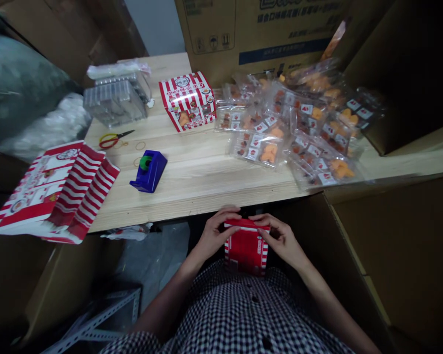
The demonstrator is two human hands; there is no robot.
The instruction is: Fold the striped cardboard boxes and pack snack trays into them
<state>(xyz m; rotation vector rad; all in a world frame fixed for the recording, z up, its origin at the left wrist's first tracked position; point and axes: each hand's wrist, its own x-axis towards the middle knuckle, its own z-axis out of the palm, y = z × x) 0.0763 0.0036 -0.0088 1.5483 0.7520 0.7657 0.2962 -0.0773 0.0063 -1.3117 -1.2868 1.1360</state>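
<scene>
A small red paper box (245,246) with striped edges is held close to my body, below the table's front edge. My left hand (219,228) grips its upper left side, thumb on the near face and fingers over the top. On the upper right side my right hand (278,236) does the same, thumb pressed to the red face. The far side of the box is hidden. Ahead on the table stands a red-and-white striped box (188,101) with printed food pictures. To the left lies a stack of flattened striped boxes (55,191).
A blue tape dispenser (149,172) with green tape sits left of centre, near scissors (114,139) and rubber bands. Clear plastic cases (114,103) are stacked behind. Clear packets (256,147) with orange pieces pile up on the right. Large cardboard boxes (273,29) stand around.
</scene>
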